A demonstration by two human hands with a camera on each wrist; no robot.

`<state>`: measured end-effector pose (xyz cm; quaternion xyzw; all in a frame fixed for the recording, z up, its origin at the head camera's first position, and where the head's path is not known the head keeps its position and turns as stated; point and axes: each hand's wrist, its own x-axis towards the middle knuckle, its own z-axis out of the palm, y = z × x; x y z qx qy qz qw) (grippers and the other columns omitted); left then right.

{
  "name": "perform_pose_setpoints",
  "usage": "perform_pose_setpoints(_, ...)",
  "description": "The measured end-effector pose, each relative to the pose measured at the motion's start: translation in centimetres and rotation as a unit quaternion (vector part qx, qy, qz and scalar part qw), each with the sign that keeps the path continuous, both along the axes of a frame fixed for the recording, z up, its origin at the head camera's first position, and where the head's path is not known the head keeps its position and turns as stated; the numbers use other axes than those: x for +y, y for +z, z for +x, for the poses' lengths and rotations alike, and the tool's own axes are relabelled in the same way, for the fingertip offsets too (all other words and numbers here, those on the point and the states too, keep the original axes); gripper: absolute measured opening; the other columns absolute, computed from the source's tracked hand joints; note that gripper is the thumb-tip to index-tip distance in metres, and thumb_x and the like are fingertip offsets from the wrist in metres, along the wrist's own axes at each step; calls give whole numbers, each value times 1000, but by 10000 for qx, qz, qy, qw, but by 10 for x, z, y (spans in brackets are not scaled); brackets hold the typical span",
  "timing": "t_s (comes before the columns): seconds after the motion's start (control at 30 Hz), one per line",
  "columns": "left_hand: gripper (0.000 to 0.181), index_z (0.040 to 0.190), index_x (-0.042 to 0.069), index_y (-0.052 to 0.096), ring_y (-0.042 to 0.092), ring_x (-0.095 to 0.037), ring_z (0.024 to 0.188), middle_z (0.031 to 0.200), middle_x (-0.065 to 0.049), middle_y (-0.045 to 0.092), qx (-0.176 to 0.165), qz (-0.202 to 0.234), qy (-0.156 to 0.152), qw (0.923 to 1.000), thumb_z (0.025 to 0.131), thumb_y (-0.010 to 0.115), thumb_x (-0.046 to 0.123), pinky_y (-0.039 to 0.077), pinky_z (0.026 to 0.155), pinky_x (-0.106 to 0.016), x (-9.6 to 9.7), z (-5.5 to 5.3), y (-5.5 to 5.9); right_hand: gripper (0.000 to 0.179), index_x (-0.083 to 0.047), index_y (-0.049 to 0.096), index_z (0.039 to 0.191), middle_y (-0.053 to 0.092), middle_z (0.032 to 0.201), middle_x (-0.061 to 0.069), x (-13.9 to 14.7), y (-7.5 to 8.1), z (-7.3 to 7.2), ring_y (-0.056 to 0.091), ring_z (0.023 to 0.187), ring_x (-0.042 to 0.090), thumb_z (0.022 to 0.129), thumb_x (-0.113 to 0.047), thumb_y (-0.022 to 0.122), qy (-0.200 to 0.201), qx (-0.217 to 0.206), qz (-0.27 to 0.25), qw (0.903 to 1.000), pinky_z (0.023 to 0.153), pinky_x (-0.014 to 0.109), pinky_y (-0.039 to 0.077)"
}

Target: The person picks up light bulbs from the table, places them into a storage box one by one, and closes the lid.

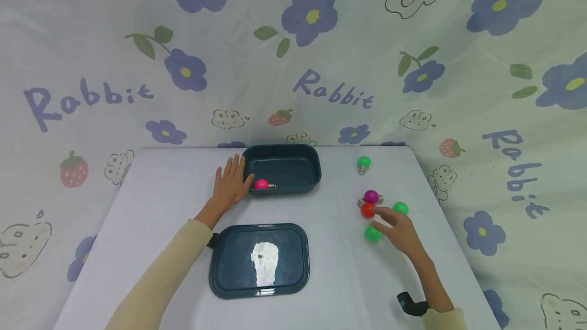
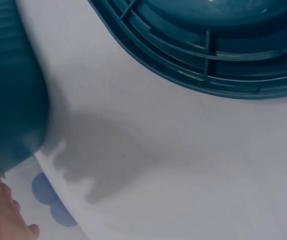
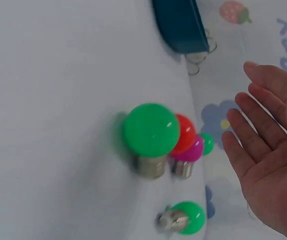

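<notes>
Right grip (image 1: 400, 229) released near red bulb (image 1: 367, 211); left grip (image 1: 231, 183) released at bin (image 1: 293, 189).
Right: relaxed, empty, over the surface (image 1: 339, 274); red bulb just beside it, one green bulb (image 1: 373, 234) near its thumb side, purple bulb (image 1: 371, 196) directly behind the red. Left: straight, clasping nothing, at bin's left side; pink bulb (image 1: 261, 184) lies inside bin, near this grip.

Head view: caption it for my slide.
Left hand at a dark container with one pink bulb inside; right hand by green, red and purple bulbs.
</notes>
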<state>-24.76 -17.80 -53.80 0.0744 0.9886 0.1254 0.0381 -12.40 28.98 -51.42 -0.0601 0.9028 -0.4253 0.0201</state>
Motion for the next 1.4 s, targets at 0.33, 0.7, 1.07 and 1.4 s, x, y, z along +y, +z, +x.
perform_pose_setpoints(0.33, 74, 159, -1, 8, 2, -38, 151, 164, -22, 5, -90, 28, 101, 9999, 106, 32, 45, 6, 116, -60, -2, 1, -2, 42, -3, 65, 129, 64, 131, 15, 21, -22, 22, 50, 130, 40, 90, -13, 75, -145, -469, 129, 9987, 102, 49, 42)
perform_pose_setpoints(0.7, 73, 158, -2, 11, 6, -40, 150, 164, -24, 8, 2, 76, 121, 9999, 106, 35, 43, 7, 116, -61, -2, 4, 1, 49, -3, 62, 134, 61, 135, 16, 25, -37, 28, 46, 135, 39, 87, -6, 76, -109, -603, 163, 9980, 105, 52, 37)
perform_pose_setpoints(1.07, 73, 158, -2, 10, 6, -40, 150, 164, -24, 6, 4, 34, 74, 10000, 107, 34, 43, 6, 116, -61, -1, 3, 0, 48, -4, 63, 133, 61, 135, 16, 23, -45, 23, 48, 133, 38, 86, -4, 76, -120, -581, 234, 9980, 104, 53, 38)
perform_pose_setpoints(1.4, 73, 158, -2, 11, 5, -39, 150, 164, -24, 7, 1, 37, 62, 10000, 106, 37, 43, 7, 116, -61, 2, 3, 3, 47, -3, 63, 133, 64, 131, 16, 22, -46, 20, 52, 128, 38, 88, -5, 75, -214, -640, 290, 9973, 104, 55, 39)
